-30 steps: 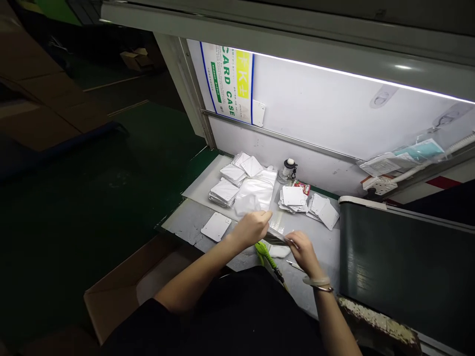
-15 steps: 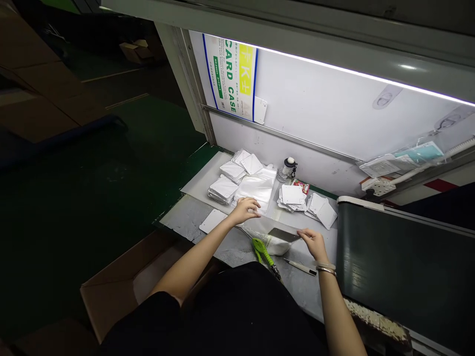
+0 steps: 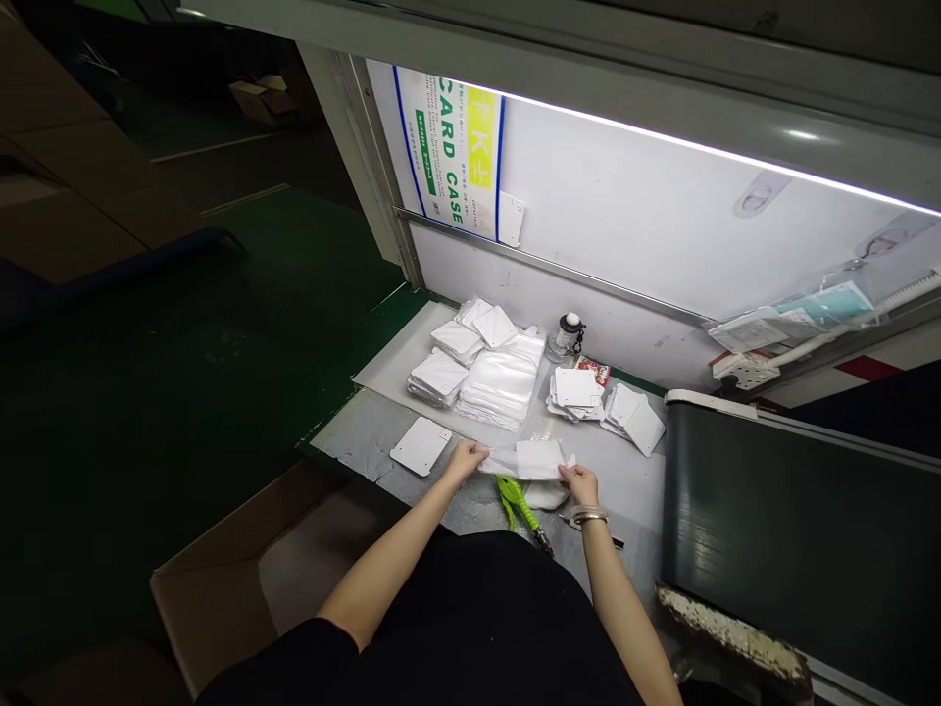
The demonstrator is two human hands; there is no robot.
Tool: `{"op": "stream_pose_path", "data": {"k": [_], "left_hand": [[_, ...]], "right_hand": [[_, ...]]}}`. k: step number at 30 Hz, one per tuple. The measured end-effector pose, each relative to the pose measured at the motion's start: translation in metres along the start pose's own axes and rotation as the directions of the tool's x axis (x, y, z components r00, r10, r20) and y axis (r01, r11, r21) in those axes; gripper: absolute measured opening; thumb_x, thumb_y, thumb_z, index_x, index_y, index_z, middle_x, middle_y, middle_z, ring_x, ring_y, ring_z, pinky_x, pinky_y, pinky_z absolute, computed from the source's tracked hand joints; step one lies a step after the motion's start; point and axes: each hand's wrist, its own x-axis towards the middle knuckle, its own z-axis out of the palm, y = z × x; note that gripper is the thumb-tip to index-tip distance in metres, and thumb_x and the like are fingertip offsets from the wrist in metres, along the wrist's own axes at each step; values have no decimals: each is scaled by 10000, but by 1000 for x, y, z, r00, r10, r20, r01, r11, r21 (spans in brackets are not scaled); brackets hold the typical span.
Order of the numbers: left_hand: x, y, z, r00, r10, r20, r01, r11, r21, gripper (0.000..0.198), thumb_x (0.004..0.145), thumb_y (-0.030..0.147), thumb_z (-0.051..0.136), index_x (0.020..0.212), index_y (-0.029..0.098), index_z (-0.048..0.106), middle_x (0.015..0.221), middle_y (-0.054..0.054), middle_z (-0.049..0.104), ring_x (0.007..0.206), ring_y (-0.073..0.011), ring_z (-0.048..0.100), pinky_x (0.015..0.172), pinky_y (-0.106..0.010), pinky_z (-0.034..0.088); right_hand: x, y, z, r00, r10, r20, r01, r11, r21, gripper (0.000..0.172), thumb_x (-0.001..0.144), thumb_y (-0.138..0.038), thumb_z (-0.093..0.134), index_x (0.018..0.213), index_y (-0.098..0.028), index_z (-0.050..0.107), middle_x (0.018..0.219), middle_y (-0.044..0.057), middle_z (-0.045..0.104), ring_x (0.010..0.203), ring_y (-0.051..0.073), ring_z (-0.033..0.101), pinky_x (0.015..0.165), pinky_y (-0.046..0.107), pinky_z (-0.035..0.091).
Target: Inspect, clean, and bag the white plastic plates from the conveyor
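Between my two hands a clear plastic bag (image 3: 502, 459) is stretched, with a flat white plate (image 3: 540, 459) in or against its right part. My left hand (image 3: 467, 460) pinches the bag's left end. At the lower right corner, my right hand (image 3: 579, 482) grips the bag and plate together; which layers its fingers hold, I cannot tell. Just below lies a bright green air blow gun (image 3: 519, 502). A single white plate (image 3: 421, 446) rests on the bench left of my left hand. Behind the hands is a pile of clear bags (image 3: 504, 382).
Stacks of white plates stand on the left (image 3: 439, 378) and right (image 3: 577, 389) of the bench. A small bottle (image 3: 566, 335) is near the back wall. A pen-like tool (image 3: 616, 541) lies partly under my right wrist. The dark green conveyor belt (image 3: 779, 510) borders the right side; a cardboard box (image 3: 206, 608) sits lower left.
My left hand has come down from beside the bag pile and now pinches the bag's left end. My right hand has moved left and tilted the plate, so its white face shows.
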Motion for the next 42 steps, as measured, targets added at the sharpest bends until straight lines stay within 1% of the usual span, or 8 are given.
{"op": "stream_pose_path", "data": {"k": [8, 16, 22, 30, 33, 36, 39, 42], "left_hand": [[0, 1, -17, 951, -299, 77, 308, 930, -201, 284, 899, 304, 555, 1129, 137, 555, 1038, -63, 611, 832, -147, 617, 698, -314, 551], [-18, 35, -54, 927, -259, 273, 322, 921, -221, 194, 832, 235, 640, 979, 114, 601, 861, -30, 639, 695, -121, 615, 608, -267, 530], [-54, 77, -63, 971, 31, 239, 27, 971, -237, 261, 580, 243, 783, 695, 142, 571, 633, 5, 603, 575, -140, 571, 524, -238, 435], [-127, 129, 12, 899, 436, 40, -429, 895, -123, 74, 740, 256, 591, 744, 186, 567, 652, 26, 517, 656, -142, 503, 653, -263, 411], [-142, 126, 26, 783, 622, 9, -622, 783, -1, 241, 802, 260, 526, 1029, 190, 570, 784, -21, 587, 805, -188, 555, 851, -355, 442], [-146, 118, 24, 507, 836, 210, -862, 487, 141, 411, 803, 264, 541, 1210, 205, 523, 978, -82, 638, 975, -229, 572, 1097, -504, 265], [-142, 114, 16, 244, 829, 504, -969, 229, 93, 539, 732, 181, 617, 1256, 278, 541, 1275, -113, 556, 1265, -301, 446, 1145, -556, 148], [-133, 115, 12, 149, 773, 617, -985, 171, 23, 561, 776, 76, 565, 1272, 338, 544, 1452, -94, 420, 1407, -316, 249, 1138, -545, 195]], "right_hand": [[4, -7, 10, 979, 156, 129, -161, 986, 31, 276, 905, -333, 563, 1107, -146, 566, 1026, 49, 614, 824, 144, 617, 697, 316, 547], [-39, -46, 4, 963, -200, 180, 174, 973, 151, 288, 821, -428, 632, 796, -164, 521, 575, -96, 422, 418, 32, 327, 398, 167, 285], [-90, -80, -4, 891, -440, 112, 430, 897, 102, 311, 735, -467, 676, 761, -194, 529, 559, -80, 402, 511, 82, 357, 487, 211, 287], [-134, -101, 30, 850, -517, 97, 513, 856, 65, 252, 783, -402, 637, 731, -216, 476, 521, -85, 370, 464, 79, 311, 452, 217, 232], [-138, -103, 29, 857, -503, 114, 487, 862, 144, 240, 790, -410, 603, 780, -230, 444, 581, -66, 442, 502, 97, 418, 471, 209, 333], [-137, -103, 23, 868, -482, 122, 445, 863, 240, 230, 784, -406, 577, 892, -237, 465, 756, -3, 582, 664, 149, 578, 600, 261, 475], [-138, -103, 20, 883, -448, 138, 385, 861, 331, 254, 786, -407, 566, 965, -251, 476, 926, 51, 644, 841, 201, 643, 746, 334, 524], [-141, -102, 21, 903, -376, 209, 288, 889, 355, 297, 791, -426, 586, 1022, -259, 503, 1053, 76, 653, 910, 224, 652, 758, 354, 536]]}}
